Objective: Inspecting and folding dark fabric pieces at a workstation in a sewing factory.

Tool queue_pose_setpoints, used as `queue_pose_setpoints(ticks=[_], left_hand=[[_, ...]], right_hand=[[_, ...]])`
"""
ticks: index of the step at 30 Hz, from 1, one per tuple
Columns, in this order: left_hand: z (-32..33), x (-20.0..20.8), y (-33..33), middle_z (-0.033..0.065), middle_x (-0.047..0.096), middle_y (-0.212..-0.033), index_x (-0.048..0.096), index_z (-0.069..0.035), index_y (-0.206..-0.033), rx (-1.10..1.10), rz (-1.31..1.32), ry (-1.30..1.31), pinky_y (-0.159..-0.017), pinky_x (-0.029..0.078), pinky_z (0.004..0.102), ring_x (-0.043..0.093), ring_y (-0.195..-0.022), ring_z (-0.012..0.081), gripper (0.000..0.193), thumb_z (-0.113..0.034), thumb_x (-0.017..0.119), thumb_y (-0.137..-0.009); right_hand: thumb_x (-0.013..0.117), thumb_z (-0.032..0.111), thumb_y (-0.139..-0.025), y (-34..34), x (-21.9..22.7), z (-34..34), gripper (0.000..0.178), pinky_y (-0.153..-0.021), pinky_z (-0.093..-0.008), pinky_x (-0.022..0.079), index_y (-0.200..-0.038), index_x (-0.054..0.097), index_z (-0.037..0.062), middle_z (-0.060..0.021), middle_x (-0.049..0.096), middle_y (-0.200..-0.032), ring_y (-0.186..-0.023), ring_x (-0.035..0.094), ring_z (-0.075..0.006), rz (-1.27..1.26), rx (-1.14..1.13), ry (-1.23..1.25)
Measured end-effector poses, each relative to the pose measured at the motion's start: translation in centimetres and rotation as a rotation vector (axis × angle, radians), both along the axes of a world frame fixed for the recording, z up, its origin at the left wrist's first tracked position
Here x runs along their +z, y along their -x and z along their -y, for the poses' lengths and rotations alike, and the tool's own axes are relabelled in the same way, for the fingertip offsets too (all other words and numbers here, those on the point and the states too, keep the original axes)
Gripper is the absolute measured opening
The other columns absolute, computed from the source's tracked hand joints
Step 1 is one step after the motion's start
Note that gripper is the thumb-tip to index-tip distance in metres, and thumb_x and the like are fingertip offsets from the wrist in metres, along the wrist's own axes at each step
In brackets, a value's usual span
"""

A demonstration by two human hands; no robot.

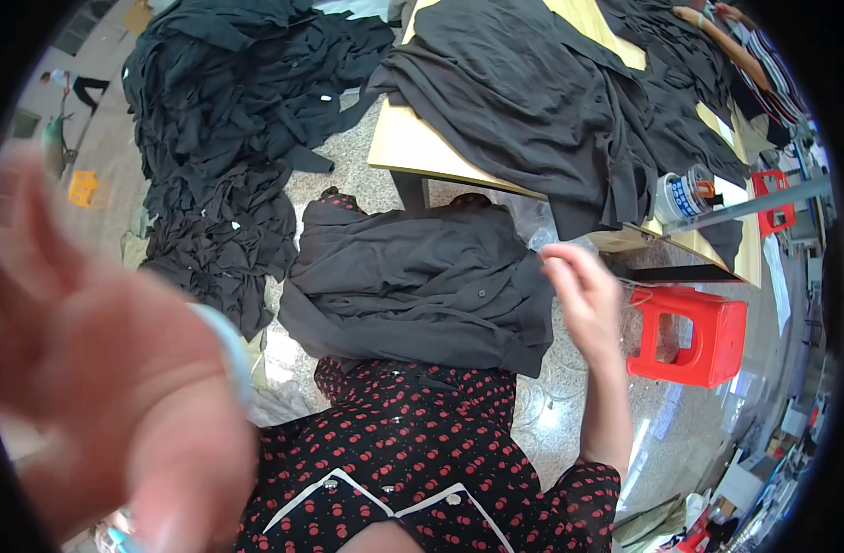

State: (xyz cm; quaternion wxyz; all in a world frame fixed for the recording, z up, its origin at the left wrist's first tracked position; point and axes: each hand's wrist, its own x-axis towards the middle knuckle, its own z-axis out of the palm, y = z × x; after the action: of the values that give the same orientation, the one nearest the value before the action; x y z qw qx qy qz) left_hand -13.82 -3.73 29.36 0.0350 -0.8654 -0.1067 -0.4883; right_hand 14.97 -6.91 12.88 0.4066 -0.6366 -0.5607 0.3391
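Note:
My left hand is raised close to the camera at the left, large and blurred. Its fingers are spread and nothing shows in them. A pale blue band shows at its edge. Across my lap lies a dark grey garment with a small button. My right hand is lifted just past the garment's right side, thumb and fingertips pressed together. Anything held in that pinch is too small to make out. A thin thread-like line shows beside it.
Dark garments heap up at the left. More grey cloth covers a pale wooden table ahead, with a clear plastic jar near its edge. A red stool stands at right. Another person works at the far right; one walks far left.

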Motion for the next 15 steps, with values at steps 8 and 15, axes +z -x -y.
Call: queue_pose_setpoints(ticks=[8,15], left_hand=[[-2.2,-25.7,-7.4,0.0154,0.060,-0.080,0.059,-0.001,-0.085,0.164,-0.535,1.314,-0.066,0.046,0.0353,0.058,-0.075,0.0311,0.016,-0.015,0.051,-0.082],[-0.7,-30.1,-9.6,0.0187,0.058,-0.076,0.061,-0.001,-0.076,0.163,-0.462,1.193,-0.067,0.044,0.0408,0.056,-0.074,0.0346,0.029,-0.029,0.054,-0.080]], right_hand=[[0.054,0.007,-0.077,1.2,-9.6,3.0,0.011,-0.069,-0.0354,0.046,-0.085,0.059,0.0022,-0.0121,0.059,-0.081,-0.079,0.057,-0.0290,0.272,0.354,-0.071],[0.064,0.021,-0.072,2.2,-11.0,4.3,0.021,-0.065,-0.0356,0.045,-0.082,0.061,0.0031,-0.0116,0.059,-0.077,-0.072,0.057,-0.0281,0.322,0.395,0.031]])
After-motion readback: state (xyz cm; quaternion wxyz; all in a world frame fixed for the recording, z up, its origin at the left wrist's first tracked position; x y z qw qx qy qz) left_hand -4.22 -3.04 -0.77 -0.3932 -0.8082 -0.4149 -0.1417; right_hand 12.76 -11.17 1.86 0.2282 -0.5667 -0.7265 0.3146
